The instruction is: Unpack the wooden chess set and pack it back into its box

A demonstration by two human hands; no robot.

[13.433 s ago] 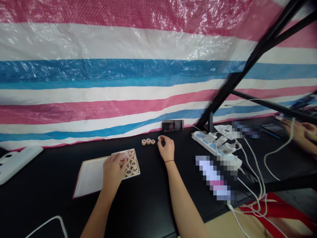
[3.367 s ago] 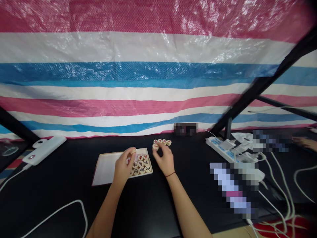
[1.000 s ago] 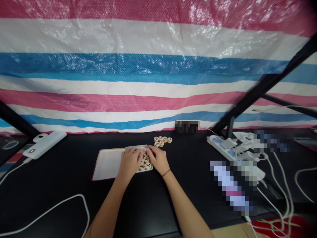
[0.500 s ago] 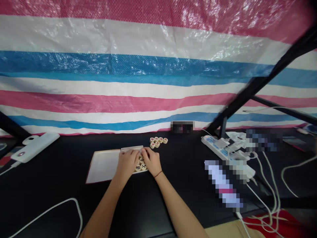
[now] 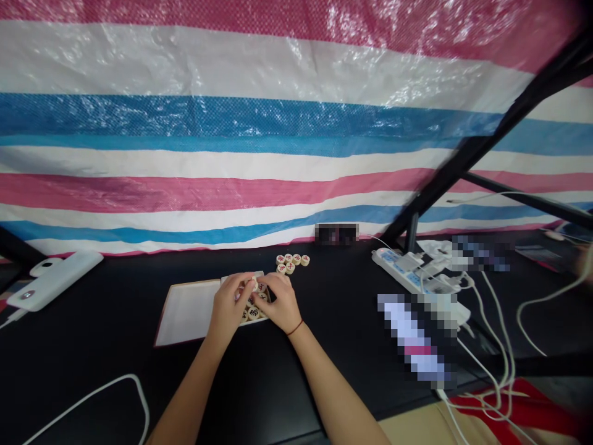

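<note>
An open box (image 5: pixel 265 319) holds several round cream pieces (image 5: pixel 253 313) with dark characters; its pale lid (image 5: pixel 188 313) lies flat to the left. My left hand (image 5: pixel 228 304) is over the left part of the box, thumb and fingers closed round a whitish piece (image 5: pixel 254 283). Over the right part is my right hand (image 5: pixel 280 300), its thumb apart from its fingers, which reach toward the same piece. Whether they touch it is hidden. Behind the box, several round pieces with red characters (image 5: pixel 289 258) stand in two short rows.
A white device (image 5: pixel 60 284) with a cable lies at the far left. On the right are a power strip (image 5: pixel 398 266) with plugs and cables, and a blurred lit phone-like object (image 5: pixel 412 340). A striped sheet (image 5: pixel 208 191) hangs behind the table.
My left hand has closed on a piece and lifted it slightly. My right thumb has spread from its fingers. More dark-lettered pieces show, and the whole view has shifted slightly.
</note>
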